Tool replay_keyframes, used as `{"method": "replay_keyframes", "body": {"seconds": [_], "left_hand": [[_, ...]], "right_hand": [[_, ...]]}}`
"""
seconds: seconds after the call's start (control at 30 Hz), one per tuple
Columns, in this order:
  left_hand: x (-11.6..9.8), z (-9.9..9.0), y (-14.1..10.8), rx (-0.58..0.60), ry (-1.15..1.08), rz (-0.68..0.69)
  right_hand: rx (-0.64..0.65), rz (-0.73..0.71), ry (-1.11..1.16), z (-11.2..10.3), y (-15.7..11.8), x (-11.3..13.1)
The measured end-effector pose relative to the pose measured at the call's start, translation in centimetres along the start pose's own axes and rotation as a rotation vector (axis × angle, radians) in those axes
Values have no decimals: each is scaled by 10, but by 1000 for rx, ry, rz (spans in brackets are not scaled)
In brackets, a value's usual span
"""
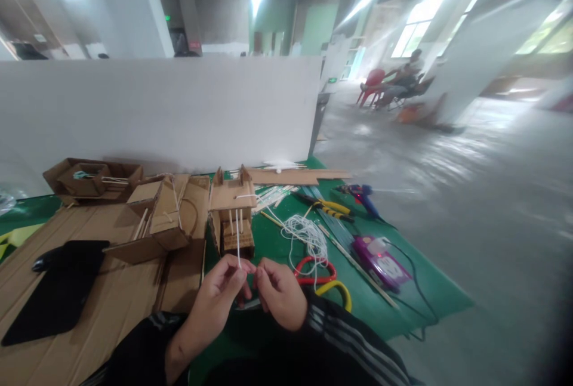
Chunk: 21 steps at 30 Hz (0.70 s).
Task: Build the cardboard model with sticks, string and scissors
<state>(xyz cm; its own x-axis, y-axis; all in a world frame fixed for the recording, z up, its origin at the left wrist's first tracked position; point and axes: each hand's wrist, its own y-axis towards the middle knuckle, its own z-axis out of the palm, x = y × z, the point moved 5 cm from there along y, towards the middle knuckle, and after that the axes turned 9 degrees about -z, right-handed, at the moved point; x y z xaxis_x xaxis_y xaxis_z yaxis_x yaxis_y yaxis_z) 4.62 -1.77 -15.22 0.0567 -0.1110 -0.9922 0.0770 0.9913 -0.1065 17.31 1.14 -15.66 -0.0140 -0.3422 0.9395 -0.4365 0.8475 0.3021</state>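
Note:
My left hand [224, 290] is closed, its thumb and fingers pinching a white string [238, 237]. The string runs up from the fingertips to the top of a small cardboard box model [230, 195] with thin sticks in its open front. Close beside it, my right hand [281, 295] has its thumb and fingers pressed together; whatever lies between them is too small to make out. A loose tangle of white string [308, 235] lies to the right. Below that are a red loop handle [333, 271] and a yellow loop handle [344, 296], partly behind my right hand.
Cardboard models [172, 213] and a black pad [58, 296] occupy the left. On the green tabletop [434, 302] are pliers [333, 207], a blue glue gun [364, 198], a purple power strip [380, 263] with a cable, and thin sticks. A white partition [156, 111] stands behind.

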Motion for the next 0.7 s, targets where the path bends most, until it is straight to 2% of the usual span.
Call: {"method": "replay_keyframes", "body": {"seconds": [0.4,0.6,0.7], "left_hand": [[4,-1,2,-87,40,3],[-14,-2,-4,-88,411,201],[-15,-3,-4,-109,482,199]], "right_hand": [[-1,-24,-39,0,-1,3],[-16,-89,-152,-3,-1,5],[-23,-128,-226,-5,1,6]]}}
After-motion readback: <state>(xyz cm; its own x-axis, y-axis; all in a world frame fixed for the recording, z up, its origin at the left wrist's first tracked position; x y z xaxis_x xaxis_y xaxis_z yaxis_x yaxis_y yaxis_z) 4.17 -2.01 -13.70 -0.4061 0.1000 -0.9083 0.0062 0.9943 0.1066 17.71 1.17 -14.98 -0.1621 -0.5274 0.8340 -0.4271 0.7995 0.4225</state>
